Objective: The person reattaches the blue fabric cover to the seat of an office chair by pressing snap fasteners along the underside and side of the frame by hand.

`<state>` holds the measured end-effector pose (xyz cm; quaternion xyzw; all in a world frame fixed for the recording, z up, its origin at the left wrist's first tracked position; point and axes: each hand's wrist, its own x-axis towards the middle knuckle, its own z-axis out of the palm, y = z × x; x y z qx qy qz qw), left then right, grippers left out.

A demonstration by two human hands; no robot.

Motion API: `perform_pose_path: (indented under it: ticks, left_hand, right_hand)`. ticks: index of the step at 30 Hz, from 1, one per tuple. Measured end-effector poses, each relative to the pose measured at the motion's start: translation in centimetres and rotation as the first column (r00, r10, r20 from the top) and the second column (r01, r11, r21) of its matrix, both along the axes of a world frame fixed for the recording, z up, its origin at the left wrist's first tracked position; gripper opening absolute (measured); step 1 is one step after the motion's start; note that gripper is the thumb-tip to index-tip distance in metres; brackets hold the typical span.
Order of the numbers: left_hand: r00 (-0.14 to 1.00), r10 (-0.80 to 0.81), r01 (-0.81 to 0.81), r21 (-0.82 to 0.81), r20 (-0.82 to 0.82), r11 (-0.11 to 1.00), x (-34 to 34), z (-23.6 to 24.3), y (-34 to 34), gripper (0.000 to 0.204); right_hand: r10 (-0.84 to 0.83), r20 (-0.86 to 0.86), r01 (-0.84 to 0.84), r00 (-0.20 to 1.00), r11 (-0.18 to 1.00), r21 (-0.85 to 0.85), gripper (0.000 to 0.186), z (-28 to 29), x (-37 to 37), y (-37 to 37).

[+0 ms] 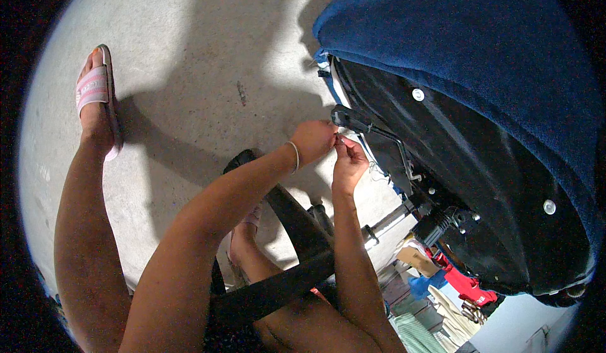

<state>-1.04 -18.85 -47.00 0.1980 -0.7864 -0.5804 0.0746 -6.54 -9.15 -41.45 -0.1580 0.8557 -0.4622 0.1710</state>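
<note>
A chair lies tipped on its side, showing the black underside of its seat (492, 182) and a dark blue fabric cover (461, 31) around it. Beside its near edge my two hands meet, next to a black adjusting lever (351, 118). My left hand (314, 143), with a thin bracelet at the wrist, has its fingers closed near the lever's paddle. The fingers of my right hand (349, 164) are pinched together against the left fingertips. Whatever lies between them is too small to make out. Thin loose threads hang at the cover's edge just right of the right hand.
The chair's black base leg (293, 217) and metal gas column (388, 223) lie between my forearms and the seat. My left foot wears a pink sandal (95, 88) on the grey concrete floor (158, 31). Folded cloths (445, 315) and a red item (464, 283) sit at the lower right.
</note>
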Motion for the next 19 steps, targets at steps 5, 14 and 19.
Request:
perform_pose_path:
  ticks: [5, 14, 19]
  left_hand:
    - [0.999, 0.014, -0.01, 0.118, -0.037, 0.993, 0.1, -0.2, -0.3, 0.013]
    - [0.961, 0.152, -0.065, 0.347, -0.229, 0.936, 0.2, -1.2, -0.2, 0.007]
    - [0.987, 0.093, -0.039, 0.367, -0.131, 0.929, -0.5, -2.3, 0.6, 0.024]
  right_hand:
    - [-0.033, 0.017, 0.033, 0.999, 0.999, 0.009, 0.006, -0.6, 0.0, 0.4]
    - [-0.174, 0.235, 0.197, 0.956, 0.977, -0.078, 0.005, -1.7, -0.5, 1.7]
    - [-0.129, 0.181, 0.149, 0.975, 0.984, -0.098, 0.007, -1.7, -0.4, 1.6]
